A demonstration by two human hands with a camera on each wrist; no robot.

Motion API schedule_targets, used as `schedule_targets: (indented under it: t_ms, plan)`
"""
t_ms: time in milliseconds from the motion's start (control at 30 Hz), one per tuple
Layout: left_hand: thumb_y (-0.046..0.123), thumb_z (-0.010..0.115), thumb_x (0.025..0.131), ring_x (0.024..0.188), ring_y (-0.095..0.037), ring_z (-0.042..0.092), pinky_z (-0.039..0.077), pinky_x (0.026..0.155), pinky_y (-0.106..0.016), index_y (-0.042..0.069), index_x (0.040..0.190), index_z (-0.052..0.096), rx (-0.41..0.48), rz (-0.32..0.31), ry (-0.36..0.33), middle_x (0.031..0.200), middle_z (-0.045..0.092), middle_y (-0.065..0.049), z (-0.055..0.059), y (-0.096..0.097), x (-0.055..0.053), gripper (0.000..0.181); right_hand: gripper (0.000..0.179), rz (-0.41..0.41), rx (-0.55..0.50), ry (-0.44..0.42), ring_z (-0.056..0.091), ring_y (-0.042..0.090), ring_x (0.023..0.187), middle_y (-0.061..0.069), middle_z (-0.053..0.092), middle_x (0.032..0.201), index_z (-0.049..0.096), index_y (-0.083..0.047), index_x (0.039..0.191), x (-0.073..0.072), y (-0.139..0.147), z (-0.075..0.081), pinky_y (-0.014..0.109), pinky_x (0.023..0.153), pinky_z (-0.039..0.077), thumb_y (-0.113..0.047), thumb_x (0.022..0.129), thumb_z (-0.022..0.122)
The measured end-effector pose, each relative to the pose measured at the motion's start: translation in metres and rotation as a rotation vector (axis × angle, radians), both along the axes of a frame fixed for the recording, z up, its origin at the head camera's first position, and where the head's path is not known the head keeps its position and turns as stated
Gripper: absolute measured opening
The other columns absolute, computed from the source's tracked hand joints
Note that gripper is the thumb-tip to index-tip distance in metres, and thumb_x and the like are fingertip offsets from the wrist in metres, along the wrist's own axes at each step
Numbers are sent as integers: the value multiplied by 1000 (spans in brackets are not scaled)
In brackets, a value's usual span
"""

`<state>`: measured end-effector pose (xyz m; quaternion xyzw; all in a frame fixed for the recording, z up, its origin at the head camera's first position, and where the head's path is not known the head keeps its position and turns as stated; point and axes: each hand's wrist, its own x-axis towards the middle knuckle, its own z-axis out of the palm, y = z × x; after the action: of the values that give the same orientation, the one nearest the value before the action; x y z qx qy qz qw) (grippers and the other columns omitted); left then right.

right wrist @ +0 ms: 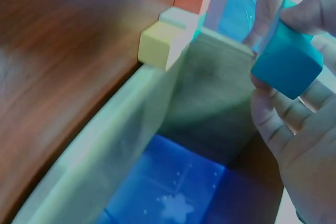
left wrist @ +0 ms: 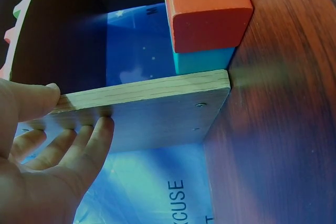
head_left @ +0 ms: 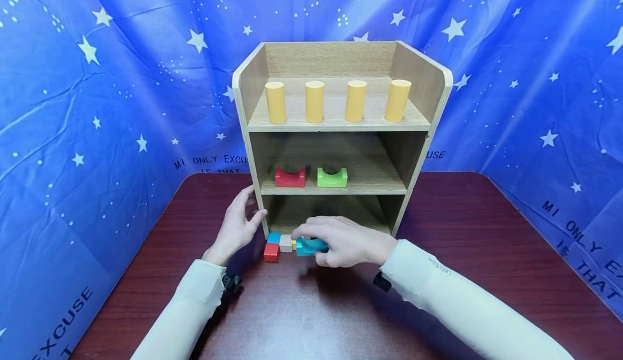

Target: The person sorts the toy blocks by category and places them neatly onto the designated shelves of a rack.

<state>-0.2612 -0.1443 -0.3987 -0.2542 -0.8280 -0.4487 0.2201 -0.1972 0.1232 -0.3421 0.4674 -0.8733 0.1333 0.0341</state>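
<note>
In the head view my right hand (head_left: 348,242) holds a blue arch block (head_left: 306,247) in front of the bottom opening of a wooden shelf (head_left: 321,191). The right wrist view shows that block (right wrist: 290,65) between thumb and fingers, raised off the row of cubes. My left hand (head_left: 236,227) grips the shelf's left side panel (left wrist: 147,90), its thumb on the front edge and fingers along the outer face. By the shelf's lower left corner sit a red cube (head_left: 271,253), a blue cube (head_left: 274,238), a white cube (head_left: 286,244) and a yellow cube (right wrist: 160,45).
Several yellow cylinders (head_left: 314,101) stand spaced along the top shelf. On the middle shelf are a red arch block (head_left: 290,180) and a green arch block (head_left: 332,180), hollows upward. A dark red wooden table (head_left: 302,317) carries everything; blue starry cloth (head_left: 146,90) hangs around it.
</note>
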Motion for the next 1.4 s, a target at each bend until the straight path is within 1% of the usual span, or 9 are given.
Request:
schedule_targets:
  t_ms: [200,333,433,533,667,867,1033,1200,1400]
  plan:
    - [-2,69,83,104,-30,61,51,86,-45,2,137,44,-11,11,8,124,55,-16,0,0,0,59,53,9,-11,36,47,3,86,-15,50,99,54,-26,127,1,16,13,23,69,42,-15,76,64]
    - [-1,69,84,103,-30,61,52,85,-45,2,137,45,-8,11,1,123,56,-16,1,1,0,59,50,-7,-3,47,47,4,89,-15,50,100,54,-27,125,1,28,21,25,74,43,-13,78,63]
    - [-2,69,83,103,-30,61,52,84,-45,2,137,44,-6,8,4,123,56,-16,1,1,0,59,49,-9,-9,82,47,4,89,-14,51,99,55,-26,123,0,37,27,26,76,43,-12,77,63]
    - [-2,69,83,102,-30,61,52,84,-45,2,136,45,-7,12,4,123,56,-16,2,1,1,59,48,-2,-19,119,48,6,89,-13,52,99,56,-23,123,-1,45,33,28,78,44,-11,77,63]
    - [-1,69,83,102,-29,61,51,85,-43,3,137,45,-8,19,-11,123,56,-14,2,1,0,59,47,-2,-31,134,49,8,91,-11,54,101,56,-19,123,-2,55,41,29,81,45,-9,78,63]
    - [-1,69,84,103,-28,61,52,84,-42,4,138,44,-1,11,-19,125,55,-13,1,1,-1,59,49,-41,-36,157,51,9,97,-9,56,108,56,-20,125,-5,68,50,33,86,45,-7,78,65]
    - [-1,69,84,103,-28,61,52,84,-42,4,138,44,-2,12,-12,125,55,-14,1,1,0,59,51,-74,-32,195,49,9,92,-10,55,103,56,-20,126,-9,79,58,34,84,44,-6,78,64]
    - [-1,69,84,103,-29,61,51,85,-43,3,137,45,-7,13,-9,126,55,-14,1,1,-1,59,53,-124,-32,202,49,10,90,-10,55,101,54,-21,128,-13,90,66,35,81,44,-4,78,63]
    - [-1,69,83,102,-29,61,51,84,-43,3,137,45,-6,12,-4,124,55,-14,1,1,0,59,53,-151,-33,214,50,11,87,-10,55,97,56,-20,124,-20,97,74,33,77,43,-3,75,63]
